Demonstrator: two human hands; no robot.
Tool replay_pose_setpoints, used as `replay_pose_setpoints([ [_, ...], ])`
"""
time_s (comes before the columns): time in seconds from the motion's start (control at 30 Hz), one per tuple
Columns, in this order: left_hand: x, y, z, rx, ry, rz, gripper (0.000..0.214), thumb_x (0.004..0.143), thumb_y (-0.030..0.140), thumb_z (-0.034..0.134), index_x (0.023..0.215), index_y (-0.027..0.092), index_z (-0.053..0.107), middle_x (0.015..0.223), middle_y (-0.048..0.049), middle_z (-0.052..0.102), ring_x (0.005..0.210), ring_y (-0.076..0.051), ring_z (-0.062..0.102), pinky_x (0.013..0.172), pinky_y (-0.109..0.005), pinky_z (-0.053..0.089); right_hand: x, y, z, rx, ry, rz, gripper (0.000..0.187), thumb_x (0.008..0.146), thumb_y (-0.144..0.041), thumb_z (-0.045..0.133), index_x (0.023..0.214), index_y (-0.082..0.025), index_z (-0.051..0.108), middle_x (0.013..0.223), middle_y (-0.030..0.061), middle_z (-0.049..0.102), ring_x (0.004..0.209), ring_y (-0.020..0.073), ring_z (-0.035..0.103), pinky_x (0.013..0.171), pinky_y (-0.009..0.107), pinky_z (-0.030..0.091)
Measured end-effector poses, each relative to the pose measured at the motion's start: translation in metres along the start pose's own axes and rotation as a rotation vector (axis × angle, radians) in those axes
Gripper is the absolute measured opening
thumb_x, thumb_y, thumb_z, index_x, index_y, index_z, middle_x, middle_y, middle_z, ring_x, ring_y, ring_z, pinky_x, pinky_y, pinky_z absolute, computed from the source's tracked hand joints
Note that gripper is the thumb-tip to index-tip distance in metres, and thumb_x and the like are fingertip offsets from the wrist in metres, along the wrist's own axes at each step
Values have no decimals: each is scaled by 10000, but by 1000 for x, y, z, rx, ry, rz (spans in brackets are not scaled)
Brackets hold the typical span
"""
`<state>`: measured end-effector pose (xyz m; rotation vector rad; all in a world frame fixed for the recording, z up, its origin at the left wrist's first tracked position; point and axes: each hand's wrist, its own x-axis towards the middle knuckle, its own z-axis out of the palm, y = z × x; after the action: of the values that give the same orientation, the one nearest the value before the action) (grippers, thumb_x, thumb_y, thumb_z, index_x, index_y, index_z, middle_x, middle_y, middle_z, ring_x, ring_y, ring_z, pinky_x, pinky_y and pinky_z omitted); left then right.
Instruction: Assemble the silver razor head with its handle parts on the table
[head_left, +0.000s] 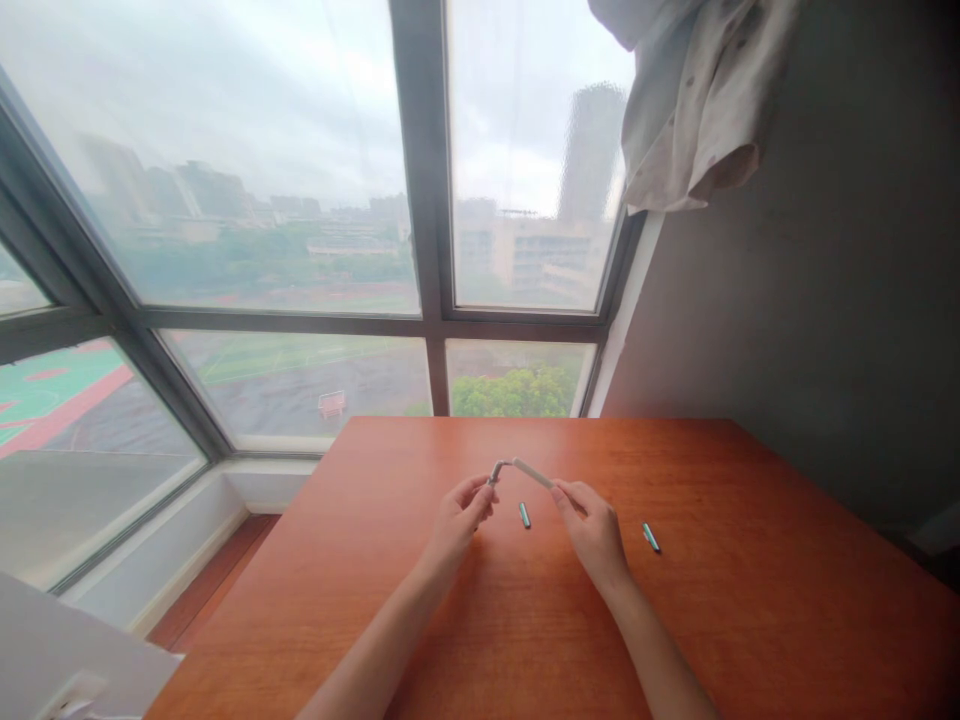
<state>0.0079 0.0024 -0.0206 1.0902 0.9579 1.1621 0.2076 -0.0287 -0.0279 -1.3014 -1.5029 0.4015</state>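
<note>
My left hand [463, 510] is closed, its thumb and fingers pinching a small dark, shiny piece [497, 469] that bends over at its top toward the right. Between the thumb and fingers of my right hand [592, 522] is a thin pale stick [532, 472], tilted up to the left. The stick's far end meets or nearly meets the tip of the bent piece; I cannot tell if they touch. Below, between both hands, lies a short teal and dark tube [524, 515]. Right of my right hand lies a similar teal piece that looks like a pen cap with a clip [651, 538].
The reddish-brown wooden table [360, 620] reaches back to a window with a dark frame [431, 325]. A grey wall [810, 310] rises at the right, with light cloth [697, 110] hanging above. A white ledge [150, 590] runs along the left.
</note>
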Motion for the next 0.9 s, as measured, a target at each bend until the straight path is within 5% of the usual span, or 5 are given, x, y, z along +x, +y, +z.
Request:
replay_pose_setpoints([
  [0.9,1,-2,-1,12,5,11,455,678,489,716,970,142,689,716,-42,632,598,-119,510,580,-237,376,0,1,-1,4,9,28,349,893,-435,481,940,-174,707,876,89,690,815,212,625,729,292,475],
])
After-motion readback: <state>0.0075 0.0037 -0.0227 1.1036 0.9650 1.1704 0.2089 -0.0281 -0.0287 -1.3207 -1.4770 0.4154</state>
